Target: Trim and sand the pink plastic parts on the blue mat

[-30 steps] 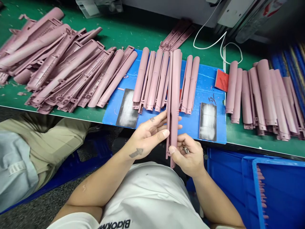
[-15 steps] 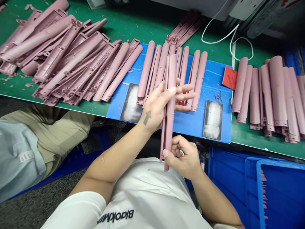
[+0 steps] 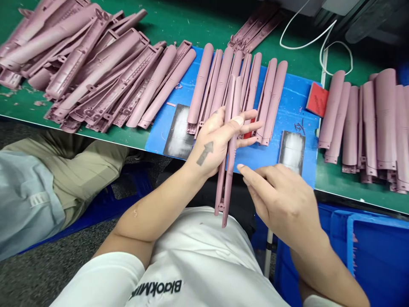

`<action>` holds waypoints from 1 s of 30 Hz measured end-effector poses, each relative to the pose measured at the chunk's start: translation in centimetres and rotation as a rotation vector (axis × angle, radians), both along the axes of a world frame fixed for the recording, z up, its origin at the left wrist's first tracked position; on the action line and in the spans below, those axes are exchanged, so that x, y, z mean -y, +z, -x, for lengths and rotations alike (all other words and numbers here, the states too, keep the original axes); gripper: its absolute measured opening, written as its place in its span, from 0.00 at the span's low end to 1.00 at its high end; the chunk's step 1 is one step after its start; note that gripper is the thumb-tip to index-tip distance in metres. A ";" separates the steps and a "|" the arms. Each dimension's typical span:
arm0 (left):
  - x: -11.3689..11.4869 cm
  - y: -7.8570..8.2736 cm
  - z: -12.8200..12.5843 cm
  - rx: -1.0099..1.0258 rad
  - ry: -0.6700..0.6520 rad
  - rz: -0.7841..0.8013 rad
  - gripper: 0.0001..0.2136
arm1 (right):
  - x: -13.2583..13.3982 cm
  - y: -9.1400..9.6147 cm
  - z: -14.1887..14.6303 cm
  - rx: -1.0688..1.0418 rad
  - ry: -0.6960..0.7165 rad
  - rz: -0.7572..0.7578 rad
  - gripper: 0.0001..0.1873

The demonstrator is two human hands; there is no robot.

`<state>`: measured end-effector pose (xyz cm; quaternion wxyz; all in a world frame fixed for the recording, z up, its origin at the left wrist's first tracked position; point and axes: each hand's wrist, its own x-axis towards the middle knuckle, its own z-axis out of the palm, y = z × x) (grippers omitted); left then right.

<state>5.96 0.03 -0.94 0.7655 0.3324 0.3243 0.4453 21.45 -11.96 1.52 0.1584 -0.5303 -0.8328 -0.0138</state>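
A long pink plastic casing (image 3: 229, 179), with a lengthwise gap between two narrow sides, slants across the middle. My left hand (image 3: 215, 143) grips it, thumb over the near face and fingers spread out behind. Its lower end hangs just above my shirt. To the right, apart from the casing, is my right hand (image 3: 281, 200), back upward, index finger stretched toward the casing and the other fingers curled under. Whatever those fingers hold is hidden. Behind my left hand, several similar pink casings (image 3: 275, 106) lie side by side on a blue sheet (image 3: 297, 100).
A heap of pink casings (image 3: 105, 81) covers the green table (image 3: 179, 21) at left; more casings (image 3: 369, 128) lie at right by a red card (image 3: 317, 99). Two dark rectangular pads (image 3: 292, 147) rest on the sheet. A blue crate (image 3: 351, 238) stands lower right. Another person's leg (image 3: 86, 170) shows at left.
My right hand has left the casing's lower end and moved up and right, turning its back upward. A small metallic piece seen at its fingers is now out of sight. The casing has rotated slightly.
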 end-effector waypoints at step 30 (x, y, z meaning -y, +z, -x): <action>-0.7 -0.9 -0.1 -0.055 0.004 0.018 0.29 | 0.9 -0.3 1.0 0.142 0.152 0.005 0.15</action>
